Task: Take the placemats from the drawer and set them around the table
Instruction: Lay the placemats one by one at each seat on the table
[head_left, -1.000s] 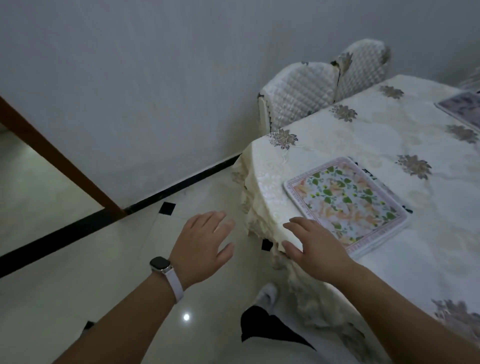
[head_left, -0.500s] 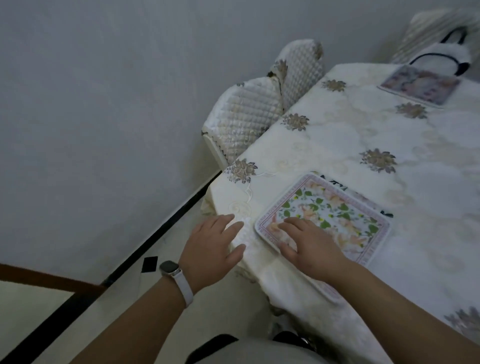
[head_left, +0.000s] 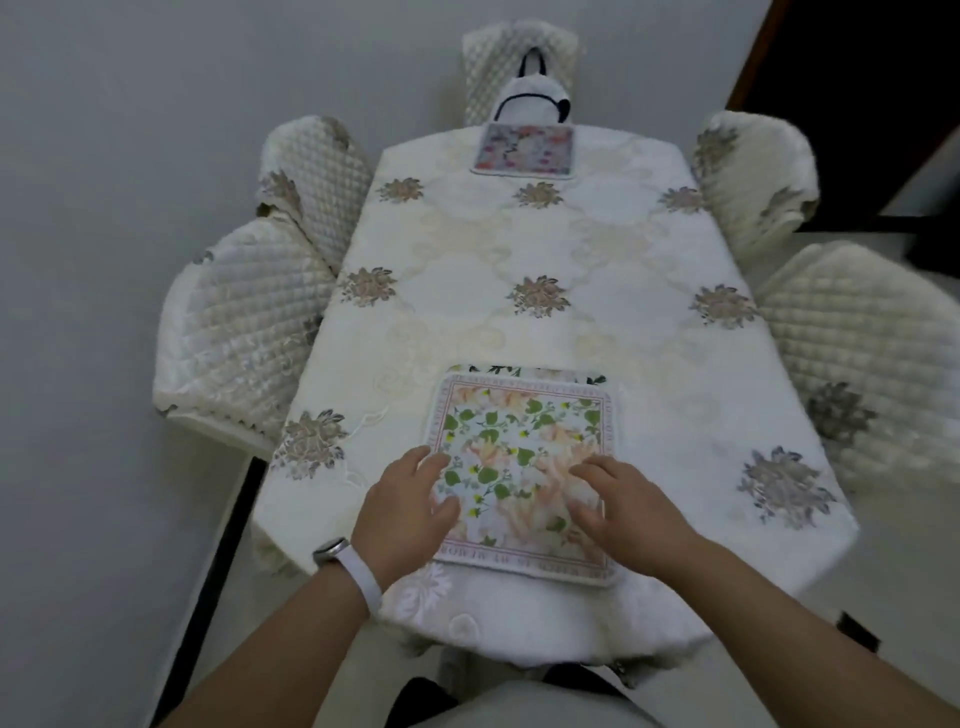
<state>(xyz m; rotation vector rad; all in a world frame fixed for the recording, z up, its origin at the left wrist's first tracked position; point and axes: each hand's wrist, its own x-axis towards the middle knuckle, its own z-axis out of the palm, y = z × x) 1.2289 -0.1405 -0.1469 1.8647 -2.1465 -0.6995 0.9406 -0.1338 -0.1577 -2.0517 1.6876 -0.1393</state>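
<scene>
The worktop (head_left: 545, 244) fills most of the room ahead, long with clipped corners, draped in a cream tablecloth (head_left: 467, 312) sewn with grey-brown flowers that hangs over every edge. Its middle stretch lies open from one end to the other. Quilted chairs crowd the sides: two on the left (head_left: 244, 332) tucked close against the cloth with the grey wall just behind them, two on the right (head_left: 857, 343), and one at the far end (head_left: 519, 57) with a white bag with dark handles (head_left: 530, 98) on it. A strip of pale floor (head_left: 130, 597) runs down the left between wall and worktop. At the near end sits the stack of placemats (head_left: 524, 467), the top one floral with green leaves and a lettered border, its near edge close to the worktop's rim; a darker mat's edge peeks out beyond it. A single placemat (head_left: 524, 150) lies at the far end, right at that rim. The left hand (head_left: 410, 509), a white-banded watch (head_left: 343, 556) on its wrist, and the right hand (head_left: 623, 509) both rest flat on the top mat, fingers spread, the grip of each open and clasping nothing.
</scene>
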